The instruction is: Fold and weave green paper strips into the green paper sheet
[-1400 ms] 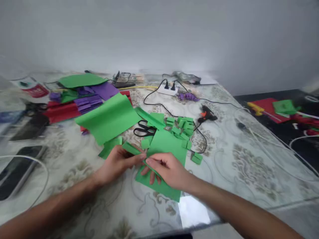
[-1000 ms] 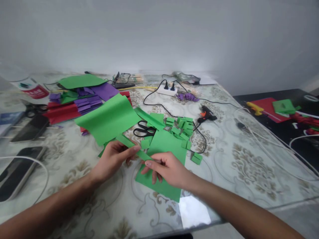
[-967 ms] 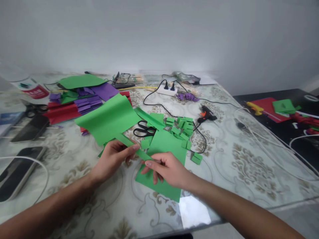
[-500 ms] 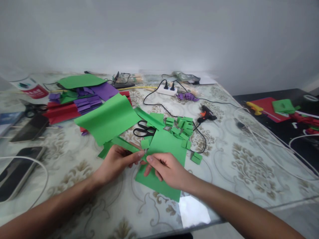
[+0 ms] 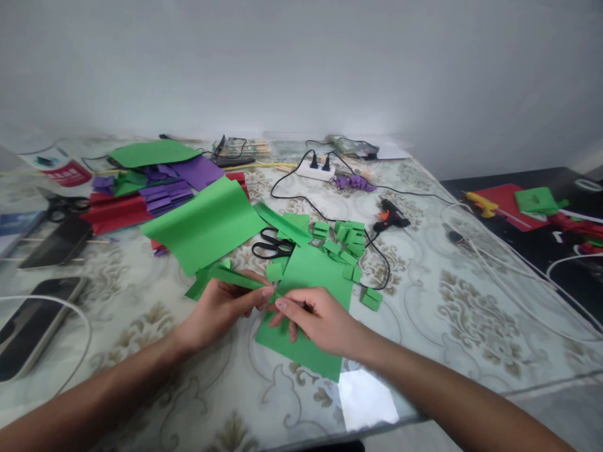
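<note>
A narrow green paper strip (image 5: 238, 278) runs through my left hand (image 5: 230, 309), which pinches it between thumb and fingers. My right hand (image 5: 311, 317) is closed on the strip's right end, its thumb close to the left thumb; the pinched end is mostly hidden by the fingers. Beneath my right hand lies a flat green paper sheet (image 5: 325, 282). Small folded green paper pieces (image 5: 351, 238) are scattered just beyond it. Black-handled scissors (image 5: 273, 246) rest beside the sheet, their blades covered by green paper.
A large creased green sheet (image 5: 202, 226) lies at left over red and purple paper (image 5: 167, 198). A hot glue gun (image 5: 392, 215) stands right, its cord looping near the pieces. A white power strip (image 5: 315, 168) sits behind. Phones (image 5: 40, 323) and other scissors (image 5: 61, 204) lie left.
The green strip has tilted in my left hand, showing a narrower face. My right fingers have shifted slightly at its end. Everything else on the table stays as it was.
</note>
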Available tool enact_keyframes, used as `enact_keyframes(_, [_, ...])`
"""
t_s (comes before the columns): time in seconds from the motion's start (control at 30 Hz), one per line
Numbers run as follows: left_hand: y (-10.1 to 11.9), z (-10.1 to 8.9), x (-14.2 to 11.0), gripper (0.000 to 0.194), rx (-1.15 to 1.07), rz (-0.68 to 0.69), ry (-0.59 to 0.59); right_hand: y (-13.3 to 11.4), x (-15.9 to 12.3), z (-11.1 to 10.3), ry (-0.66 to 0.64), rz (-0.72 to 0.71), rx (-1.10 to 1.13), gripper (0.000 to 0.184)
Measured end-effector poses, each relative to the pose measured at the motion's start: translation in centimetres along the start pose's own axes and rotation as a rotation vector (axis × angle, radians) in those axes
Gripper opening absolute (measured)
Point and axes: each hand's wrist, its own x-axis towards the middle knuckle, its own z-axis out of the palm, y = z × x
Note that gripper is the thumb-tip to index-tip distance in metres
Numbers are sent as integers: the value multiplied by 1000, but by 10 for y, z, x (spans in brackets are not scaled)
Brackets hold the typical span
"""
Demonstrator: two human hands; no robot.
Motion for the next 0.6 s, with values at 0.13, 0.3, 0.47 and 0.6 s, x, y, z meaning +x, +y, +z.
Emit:
enact_keyframes(0.13, [-1,5,-3,16,-5,5,-40,1,1,0,-68,5,16,45])
enact_keyframes(0.3, [0,6,-7,18,0,-34,-57,3,2,1,-99,23,70,38])
enact_keyframes(0.47, [1,2,-5,25,45,-37,-24,1,1,1,-71,-1,38,34])
enact_keyframes(0.6, [-1,-3,-2,36,106,-46,37,4,2,0,-61,31,22,35])
